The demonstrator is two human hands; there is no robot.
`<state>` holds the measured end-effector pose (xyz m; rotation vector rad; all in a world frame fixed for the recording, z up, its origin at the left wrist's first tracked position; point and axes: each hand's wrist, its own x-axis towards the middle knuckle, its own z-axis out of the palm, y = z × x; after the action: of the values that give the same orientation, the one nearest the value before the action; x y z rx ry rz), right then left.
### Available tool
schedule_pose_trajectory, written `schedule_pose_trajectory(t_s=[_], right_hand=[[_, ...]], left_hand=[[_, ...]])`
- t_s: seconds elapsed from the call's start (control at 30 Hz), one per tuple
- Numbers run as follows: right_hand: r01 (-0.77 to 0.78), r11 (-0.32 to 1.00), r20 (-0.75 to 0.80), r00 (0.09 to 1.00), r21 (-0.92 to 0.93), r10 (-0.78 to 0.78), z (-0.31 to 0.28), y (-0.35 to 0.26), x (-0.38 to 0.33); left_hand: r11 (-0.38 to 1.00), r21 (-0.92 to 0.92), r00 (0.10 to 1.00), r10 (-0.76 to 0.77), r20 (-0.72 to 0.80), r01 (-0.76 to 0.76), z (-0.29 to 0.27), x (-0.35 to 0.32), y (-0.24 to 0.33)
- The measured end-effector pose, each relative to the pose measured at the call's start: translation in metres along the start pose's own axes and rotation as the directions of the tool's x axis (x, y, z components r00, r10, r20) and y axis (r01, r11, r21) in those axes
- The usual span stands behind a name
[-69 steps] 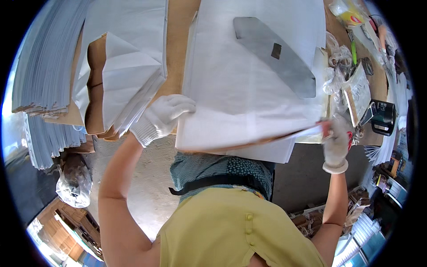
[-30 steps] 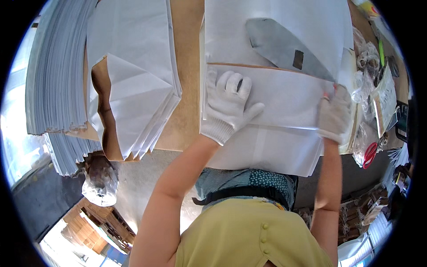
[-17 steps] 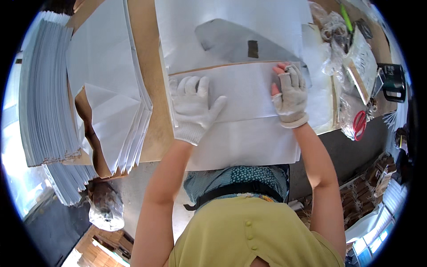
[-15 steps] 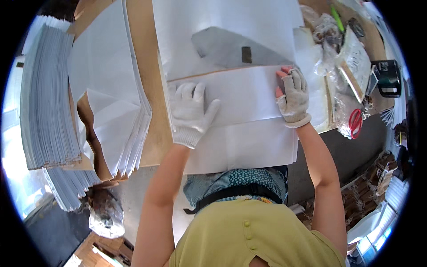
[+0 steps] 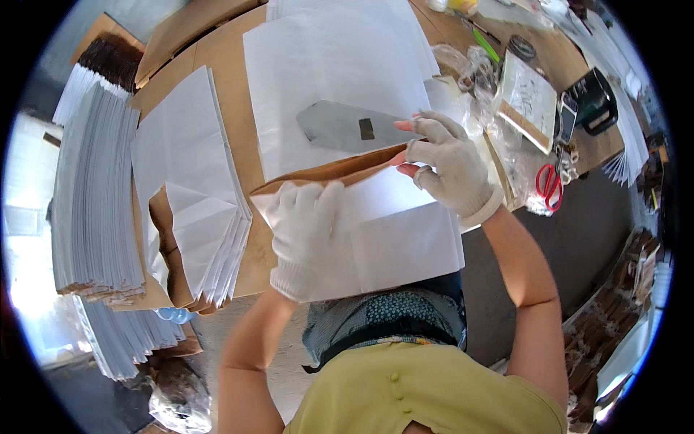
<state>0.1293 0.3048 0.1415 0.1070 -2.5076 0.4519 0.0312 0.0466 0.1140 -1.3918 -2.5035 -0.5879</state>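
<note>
The left hand [image 5: 307, 235], in a white glove, lies flat with fingers spread on the white paper bag [image 5: 394, 239], which sits at the near edge of the table [image 5: 231, 87]. The right hand [image 5: 448, 163], also gloved, is at 2 o'clock from the left hand and pinches the bag's lifted brown-lined flap [image 5: 340, 172] at its right end. A grey flat template [image 5: 347, 129] lies just beyond the flap, at 12 o'clock. Folded white bags [image 5: 191, 195] are piled at 9 o'clock. Red scissors [image 5: 551, 184] lie at 3 o'clock.

folded bags [image 5: 195, 217] left of sheet [image 5: 376, 231]; metal template [image 5: 347, 129] behind; scissors [image 5: 551, 184] right
</note>
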Motion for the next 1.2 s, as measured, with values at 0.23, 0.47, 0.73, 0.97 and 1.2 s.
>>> schedule_pose_trajectory(t_s=[0.23, 0.47, 0.73, 0.97, 1.2], right_hand=[[-0.21, 0.977, 0.405, 0.891, -0.032, 0.205, -0.018, 0.005, -0.004], [-0.112, 0.973, 0.508, 0.837, -0.201, 0.202, -0.03, -0.037, -0.037], [-0.55, 0.7, 0.259, 0.834, 0.455, 0.487, -0.04, 0.019, -0.063], [-0.462, 0.856, 0.251, 0.822, -0.231, 0.511, 0.018, 0.072, -0.158], [-0.677, 0.677, 0.182, 0.733, 0.29, 0.655, 0.023, 0.017, -0.155]], left_hand=[[0.984, -0.047, 0.985, 0.175, 0.005, -0.174, -0.023, -0.046, 0.064], [0.999, -0.025, 0.997, 0.034, 0.07, -0.032, -0.04, -0.024, 0.101], [0.95, -0.312, 0.572, 0.243, 0.783, 0.023, 0.06, -0.047, 0.047], [0.997, 0.07, 0.495, -0.046, 0.867, -0.03, 0.098, 0.085, 0.107], [0.507, -0.775, 0.777, 0.282, 0.562, 0.377, 0.195, 0.022, 0.046]])
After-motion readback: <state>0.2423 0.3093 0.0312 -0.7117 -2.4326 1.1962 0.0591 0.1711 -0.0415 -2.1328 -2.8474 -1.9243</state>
